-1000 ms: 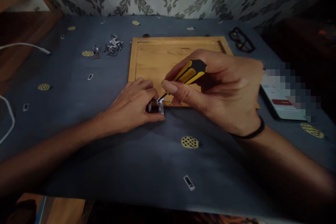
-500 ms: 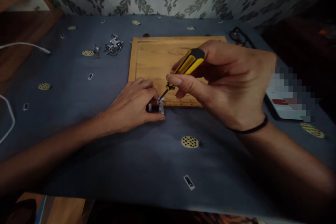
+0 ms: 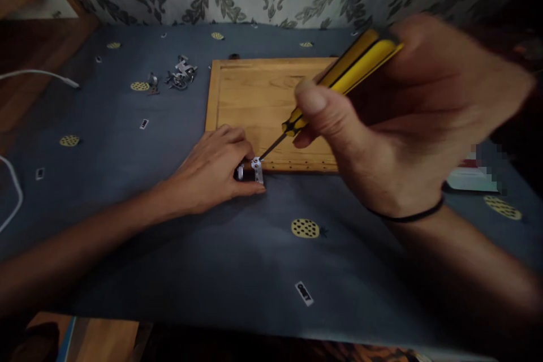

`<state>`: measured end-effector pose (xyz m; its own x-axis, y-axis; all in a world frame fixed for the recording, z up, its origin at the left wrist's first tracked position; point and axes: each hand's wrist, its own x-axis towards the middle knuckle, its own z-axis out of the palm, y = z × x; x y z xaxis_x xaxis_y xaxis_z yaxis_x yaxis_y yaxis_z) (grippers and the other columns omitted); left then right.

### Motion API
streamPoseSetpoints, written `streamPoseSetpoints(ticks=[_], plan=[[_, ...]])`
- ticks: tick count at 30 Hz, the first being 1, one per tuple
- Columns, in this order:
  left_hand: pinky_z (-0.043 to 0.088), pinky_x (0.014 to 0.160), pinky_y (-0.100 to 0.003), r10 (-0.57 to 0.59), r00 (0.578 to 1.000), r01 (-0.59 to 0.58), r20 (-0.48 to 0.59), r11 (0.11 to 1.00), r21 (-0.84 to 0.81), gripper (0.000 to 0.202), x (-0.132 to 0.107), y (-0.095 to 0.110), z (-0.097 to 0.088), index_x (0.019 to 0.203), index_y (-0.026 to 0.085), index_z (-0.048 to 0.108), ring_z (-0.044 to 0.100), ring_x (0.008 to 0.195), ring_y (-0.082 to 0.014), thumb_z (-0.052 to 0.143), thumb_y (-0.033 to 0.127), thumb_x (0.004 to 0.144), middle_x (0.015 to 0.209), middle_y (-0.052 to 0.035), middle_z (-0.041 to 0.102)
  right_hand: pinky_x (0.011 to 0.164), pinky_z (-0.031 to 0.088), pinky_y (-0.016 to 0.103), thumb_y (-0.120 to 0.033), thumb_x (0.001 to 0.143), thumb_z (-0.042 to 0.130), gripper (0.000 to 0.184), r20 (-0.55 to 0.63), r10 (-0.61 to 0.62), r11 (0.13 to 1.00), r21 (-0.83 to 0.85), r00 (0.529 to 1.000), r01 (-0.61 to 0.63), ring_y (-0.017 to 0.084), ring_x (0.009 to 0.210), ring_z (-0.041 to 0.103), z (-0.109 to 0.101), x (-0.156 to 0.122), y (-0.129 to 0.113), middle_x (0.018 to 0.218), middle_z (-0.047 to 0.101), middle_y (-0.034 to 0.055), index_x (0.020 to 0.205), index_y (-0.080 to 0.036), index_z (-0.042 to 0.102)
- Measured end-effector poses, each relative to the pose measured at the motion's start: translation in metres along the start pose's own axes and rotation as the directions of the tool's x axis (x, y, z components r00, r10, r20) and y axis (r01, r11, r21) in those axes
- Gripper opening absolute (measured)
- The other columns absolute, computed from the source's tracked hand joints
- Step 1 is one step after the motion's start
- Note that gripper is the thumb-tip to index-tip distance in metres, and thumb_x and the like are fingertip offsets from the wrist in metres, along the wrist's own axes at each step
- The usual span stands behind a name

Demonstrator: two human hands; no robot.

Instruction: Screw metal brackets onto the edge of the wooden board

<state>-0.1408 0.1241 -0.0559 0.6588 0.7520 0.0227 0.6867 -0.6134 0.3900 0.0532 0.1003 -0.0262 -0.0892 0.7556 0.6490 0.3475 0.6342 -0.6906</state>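
My left hand (image 3: 216, 164) grips a small silver metal bracket (image 3: 258, 172) between thumb and fingers, against the front edge of a framed wooden board (image 3: 254, 90). Small dark holes run along that edge, to the right of the bracket. In my right hand (image 3: 394, 119) is a screwdriver (image 3: 352, 65) with a yellow and black handle, slanting down to the left. Its tip is at the bracket's top, by what looks like a screw head; whether it touches, I cannot tell. My right hand covers the board's right part.
Several loose metal pieces (image 3: 182, 72) lie behind and left of the board on the blue patterned tablecloth (image 3: 190, 271). A white cable (image 3: 46, 72) runs in from the left. A partly blurred white and red object (image 3: 473, 178) lies at the right, beyond my right wrist.
My right hand has moved up and to the right with the screwdriver, and its handle now leans further right. My left hand holds the bracket in the same place.
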Motion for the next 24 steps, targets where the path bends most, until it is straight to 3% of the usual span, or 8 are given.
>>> streamPoseSetpoints(ticks=[3,13,24], plan=[[0.045,0.091,-0.042,0.003,1.0,-0.003,0.003,1.0,-0.006,0.03,0.0,0.001,-0.001,0.089,0.017,0.067,0.056,0.108,-0.0296,0.079,0.044,0.081,0.107,-0.008,0.063,0.051,0.044,0.034,-0.056,0.081,0.079,0.044,-0.091,-0.003,0.996,-0.086,0.996,-0.005,0.015,0.055,0.055,0.01,0.0,-0.001,0.07,0.06,-0.0017,0.067,-0.027,0.049],[0.044,0.089,-0.04,0.002,1.0,-0.002,0.001,1.0,0.01,0.032,0.0,0.002,0.0,0.09,0.017,0.066,0.056,0.101,-0.0269,0.079,0.045,0.08,0.099,-0.0056,0.062,0.052,0.049,0.033,-0.061,0.08,0.078,0.042,-0.086,0.074,0.997,-0.023,0.994,-0.076,0.015,0.056,0.057,0.012,-0.003,0.004,0.073,0.061,-0.0019,0.069,-0.027,0.056],[0.045,0.092,-0.043,0.016,1.0,-0.016,0.002,1.0,0.016,0.034,0.0,0.001,0.001,0.092,0.016,0.067,0.057,0.106,-0.0295,0.079,0.046,0.081,0.104,-0.0077,0.064,0.048,0.05,0.031,-0.054,0.079,0.082,0.038,-0.059,0.019,0.999,-0.041,0.998,-0.021,0.013,0.055,0.055,0.012,-0.003,0.009,0.069,0.057,-0.0029,0.069,-0.026,0.059]])
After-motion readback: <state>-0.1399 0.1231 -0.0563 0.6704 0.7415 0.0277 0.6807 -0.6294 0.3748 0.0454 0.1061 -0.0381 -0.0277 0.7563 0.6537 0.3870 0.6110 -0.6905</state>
